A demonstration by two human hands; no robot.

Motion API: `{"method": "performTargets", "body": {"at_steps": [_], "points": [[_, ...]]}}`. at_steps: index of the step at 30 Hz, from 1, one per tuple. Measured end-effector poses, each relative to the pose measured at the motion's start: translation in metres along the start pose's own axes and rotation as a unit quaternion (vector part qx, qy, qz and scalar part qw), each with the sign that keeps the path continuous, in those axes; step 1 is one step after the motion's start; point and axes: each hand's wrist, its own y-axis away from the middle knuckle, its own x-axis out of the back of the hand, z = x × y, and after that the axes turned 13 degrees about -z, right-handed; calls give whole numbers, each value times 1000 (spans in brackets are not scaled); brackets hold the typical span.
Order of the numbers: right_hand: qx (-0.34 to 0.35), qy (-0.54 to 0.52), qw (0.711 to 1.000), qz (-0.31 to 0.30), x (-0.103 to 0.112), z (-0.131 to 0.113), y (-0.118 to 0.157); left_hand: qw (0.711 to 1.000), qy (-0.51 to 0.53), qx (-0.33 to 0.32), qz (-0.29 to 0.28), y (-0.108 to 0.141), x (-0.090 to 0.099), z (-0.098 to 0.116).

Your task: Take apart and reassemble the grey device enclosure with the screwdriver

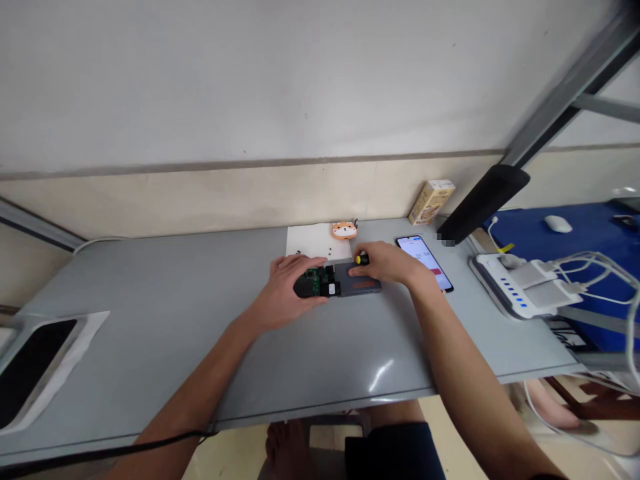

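Note:
My left hand is curled around a green circuit board with black parts, thumb along its near edge and fingers along the far one. Against the board's right side lies a flat dark grey case with a small reddish mark. My right hand rests on the case, with fingertips pressing its top. Out of its curled fingers pokes the yellow-and-black end of a screwdriver; the rest of the tool is hidden. Several tiny black screws lie on white paper behind the board.
An orange dog-faced case sits on the paper. Right of my hand are a lit phone, a carton and a power strip with plugged-in chargers. A dark-screened device lies at left; a black cable crosses the near edge.

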Motion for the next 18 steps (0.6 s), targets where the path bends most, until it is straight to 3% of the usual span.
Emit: {"method": "performTargets", "body": {"at_steps": [6, 12, 14, 18], "points": [[54, -2, 998, 25, -5, 4, -7, 996, -46, -49, -54, 31, -17, 15], [60, 1, 998, 29, -7, 6, -11, 995, -42, -54, -77, 31, -22, 12], [59, -2, 998, 28, -7, 7, -13, 996, -48, -50, -61, 28, -18, 7], [81, -10, 996, 38, -9, 6, -13, 996, -84, -4, 30, 21, -7, -17]]}}
